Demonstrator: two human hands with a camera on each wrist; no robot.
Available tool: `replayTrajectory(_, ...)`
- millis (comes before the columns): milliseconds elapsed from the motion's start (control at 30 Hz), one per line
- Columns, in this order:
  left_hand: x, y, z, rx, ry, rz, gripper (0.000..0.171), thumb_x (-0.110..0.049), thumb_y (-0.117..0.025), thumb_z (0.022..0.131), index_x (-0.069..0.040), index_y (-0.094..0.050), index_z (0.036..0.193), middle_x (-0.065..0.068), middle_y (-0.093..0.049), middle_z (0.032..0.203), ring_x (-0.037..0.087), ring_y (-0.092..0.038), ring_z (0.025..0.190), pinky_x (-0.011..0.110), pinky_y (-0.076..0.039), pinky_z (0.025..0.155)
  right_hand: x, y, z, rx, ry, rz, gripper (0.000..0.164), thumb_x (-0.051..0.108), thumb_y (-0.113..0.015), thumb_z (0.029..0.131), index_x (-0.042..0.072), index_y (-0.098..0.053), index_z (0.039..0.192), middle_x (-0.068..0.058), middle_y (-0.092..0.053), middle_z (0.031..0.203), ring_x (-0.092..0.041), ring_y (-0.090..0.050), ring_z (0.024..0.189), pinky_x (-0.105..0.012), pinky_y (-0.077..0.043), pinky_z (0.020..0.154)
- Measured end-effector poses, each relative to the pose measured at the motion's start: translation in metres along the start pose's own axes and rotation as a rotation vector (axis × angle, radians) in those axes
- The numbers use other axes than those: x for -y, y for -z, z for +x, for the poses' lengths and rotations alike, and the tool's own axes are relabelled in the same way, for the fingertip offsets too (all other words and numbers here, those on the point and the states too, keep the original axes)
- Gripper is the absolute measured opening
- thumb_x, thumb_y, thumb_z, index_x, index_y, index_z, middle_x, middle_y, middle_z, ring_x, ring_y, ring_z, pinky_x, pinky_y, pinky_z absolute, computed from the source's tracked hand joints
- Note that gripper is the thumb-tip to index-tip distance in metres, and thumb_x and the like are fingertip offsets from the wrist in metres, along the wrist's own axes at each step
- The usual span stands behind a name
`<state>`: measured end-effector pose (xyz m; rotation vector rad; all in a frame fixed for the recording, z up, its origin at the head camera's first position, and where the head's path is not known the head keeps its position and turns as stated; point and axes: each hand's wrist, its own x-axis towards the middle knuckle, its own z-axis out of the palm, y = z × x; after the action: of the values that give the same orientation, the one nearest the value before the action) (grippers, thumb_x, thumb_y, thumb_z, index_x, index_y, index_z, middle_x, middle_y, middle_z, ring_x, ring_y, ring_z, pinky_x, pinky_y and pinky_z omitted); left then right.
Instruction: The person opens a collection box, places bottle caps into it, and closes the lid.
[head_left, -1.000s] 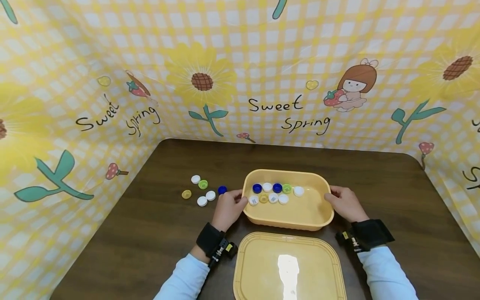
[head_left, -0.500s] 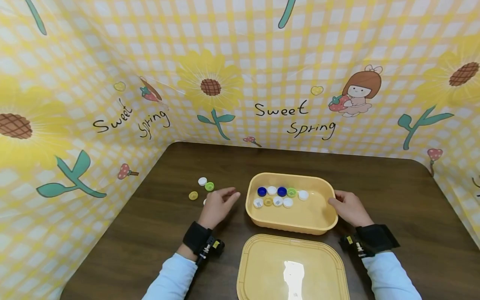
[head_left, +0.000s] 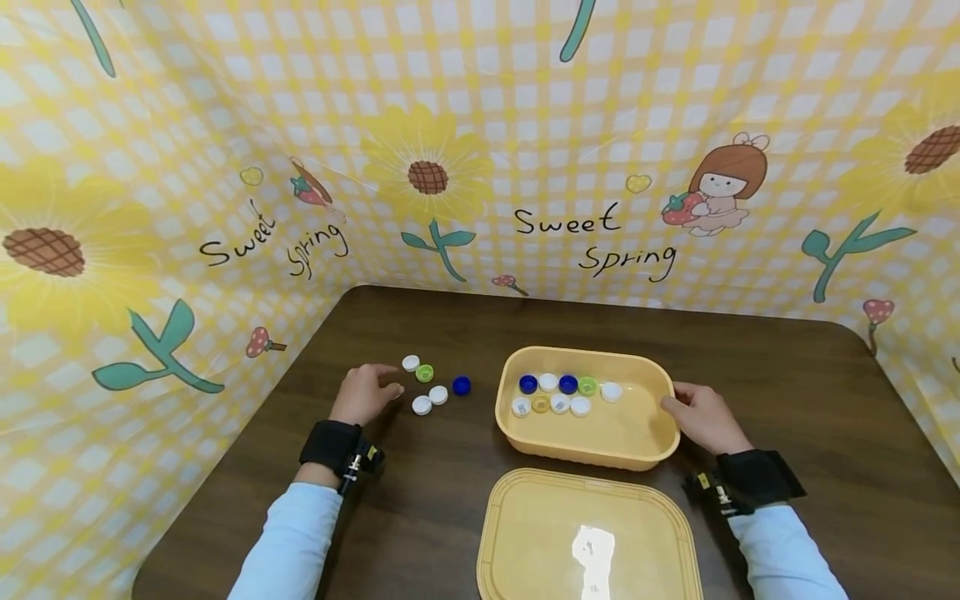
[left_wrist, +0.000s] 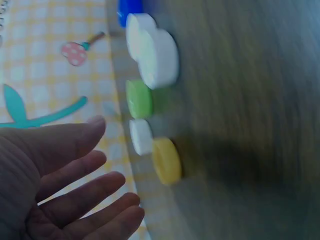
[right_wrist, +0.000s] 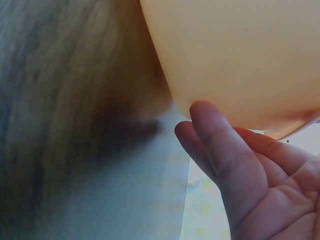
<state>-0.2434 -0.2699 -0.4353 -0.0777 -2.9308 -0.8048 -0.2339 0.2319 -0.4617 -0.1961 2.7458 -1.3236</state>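
Observation:
My left hand hovers at the left of a loose group of bottle caps, its fingers apart and holding nothing. In the left wrist view a yellow cap lies nearest its fingertips; the hand hides that cap in the head view. Beside it lie a green cap, several white caps and a blue cap. My right hand holds the right end of a yellow plastic box, thumb at the rim. Two rows of blue, white, green and yellow caps lie inside the box.
A yellow lid lies flat on the dark wooden table, in front of the box. A checked cloth with flower prints hangs along the table's back and sides.
My left hand has let go of the box's left end and moved left, past the loose caps to their far-left side. The right hand stays at the box.

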Motion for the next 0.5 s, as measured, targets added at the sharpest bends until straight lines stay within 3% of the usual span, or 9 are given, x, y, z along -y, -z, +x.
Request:
replayTrajectory(200,0.015,-0.009,0.011,0.060,-0.017,0.075,0.037,-0.012,-0.075,0.083,0.008,-0.068,0.114,0.025,-0.066,0.112,0.043,-0.059,0.107,0.053,-0.046,0.089,-0.003,-0.001,-0.001,-0.003,-0.003,0.011,0.044,0.015,-0.050,0.096,-0.013,-0.053,0.129,-0.020,-0.068,0.103,-0.019,-0.061,0.080,-0.027,-0.045,0.067)
replayTrajectory(500,0.021,-0.016,0.015,0.037,-0.021,0.091,0.025,-0.006,-0.076,0.079,0.005,-0.074,0.101,0.019,-0.070,0.097,0.039,-0.063,0.096,0.050,-0.049,0.082,0.001,0.000,-0.001,-0.010,0.005,0.014,0.043,0.016,-0.050,0.096,-0.013,-0.054,0.128,-0.019,-0.068,0.101,-0.018,-0.059,0.077,-0.027,-0.043,0.065)
